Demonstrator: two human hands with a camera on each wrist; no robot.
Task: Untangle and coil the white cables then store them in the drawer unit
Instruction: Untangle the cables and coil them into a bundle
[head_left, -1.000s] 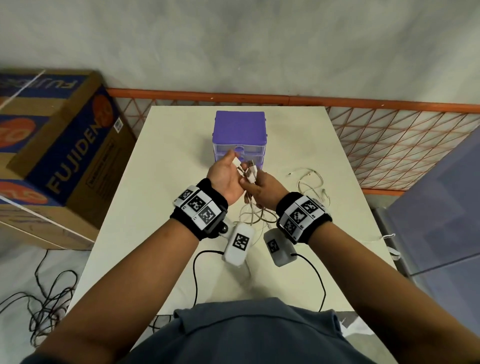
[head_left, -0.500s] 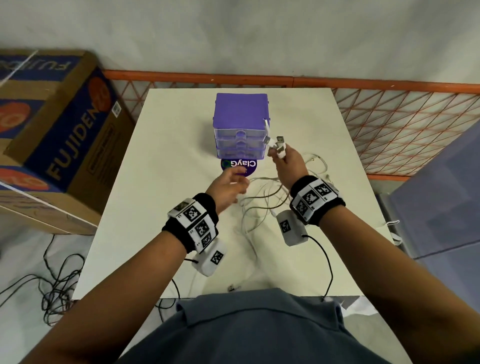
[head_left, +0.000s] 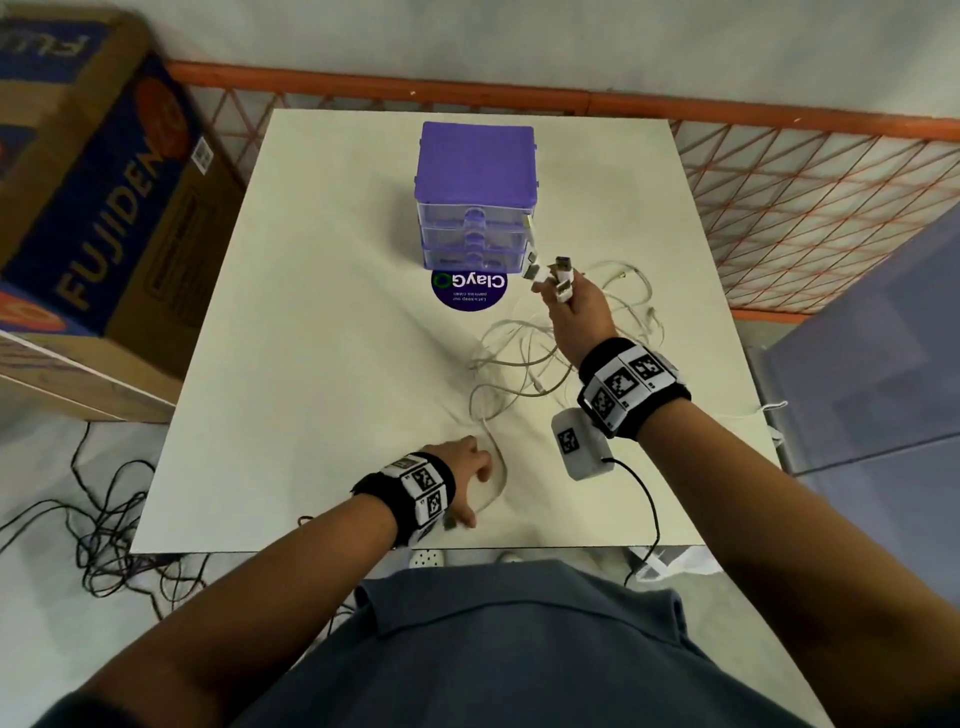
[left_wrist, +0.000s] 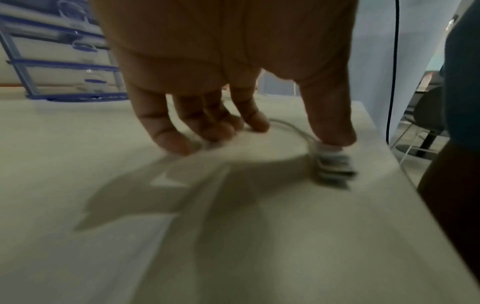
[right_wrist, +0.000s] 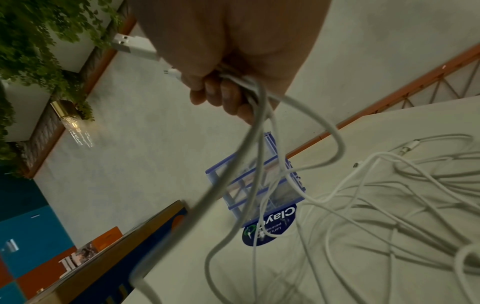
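The purple drawer unit (head_left: 475, 192) stands at the table's far middle, its clear drawers pushed in; it also shows as the drawer unit (left_wrist: 64, 61) and the drawer unit (right_wrist: 259, 185). My right hand (head_left: 563, 299) is raised just right of it, gripping several white cable ends with USB plugs (head_left: 553, 270). In the right wrist view my right hand (right_wrist: 221, 82) grips the strands, which hang to the tangled white cables (right_wrist: 363, 185). The tangle (head_left: 524, 358) lies on the table. My left hand (head_left: 470, 478) is near the front edge. Its thumb presses a USB plug (left_wrist: 332, 162), and its fingertips (left_wrist: 179, 142) touch the table.
A round purple sticker (head_left: 470, 291) lies before the drawer unit. A cardboard box (head_left: 93, 208) sits left of the table (head_left: 311, 364), with an orange mesh fence (head_left: 779, 182) behind and right. Black wires (head_left: 93, 519) lie on the floor. A white sensor pod (head_left: 579, 449) hangs from my right wrist.
My left hand let go of the cable ends and drew back to the front edge, onto a loose plug. My right hand carried the plugs rightward, beside the drawer unit.
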